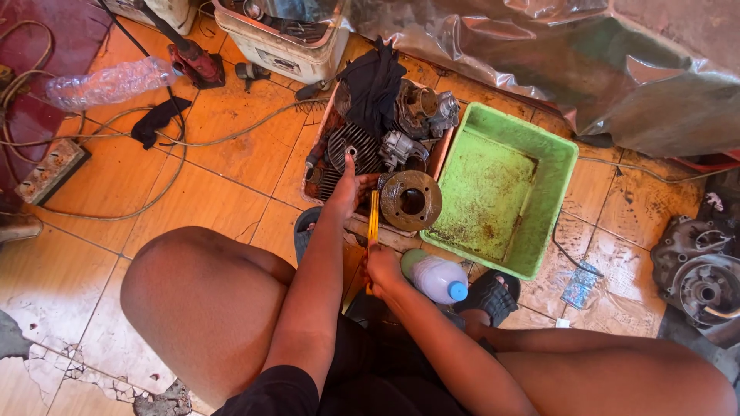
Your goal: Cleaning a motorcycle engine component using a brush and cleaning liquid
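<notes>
Head view: a seated person, knees spread, leans over a tray of engine parts [370,166] on an orange tiled floor [223,177].
Left hand [344,189]: stretched forward into the tray, fingers [350,163] extended and close together, the tips touching a dark finned engine cylinder [351,148]; the hand is laid flat against it, not wrapped around anything.
Right hand [383,270]: fingers curled tight around the lower end of a yellow-handled tool [373,219], which points away from the body towards the tray.
Tool position: the yellow shaft rises from the fist and its far end lies between the left hand and a round rusty metal disc [411,201] with a centre hole, just beside both.
Finned cylinder: sits in the tray's left half, under a black cloth [374,85] and next to grey metal castings [424,112].
Beside the tray: a green plastic basin [551,185], stained inside, touches the tray's right edge.
Near the right hand: a white plastic bottle with a blue cap [439,279] lies on the floor just right of the fist.
Around: a clear crumpled bottle [108,83], a power strip [50,171] with cables, and an engine casing [697,273] at far right.
</notes>
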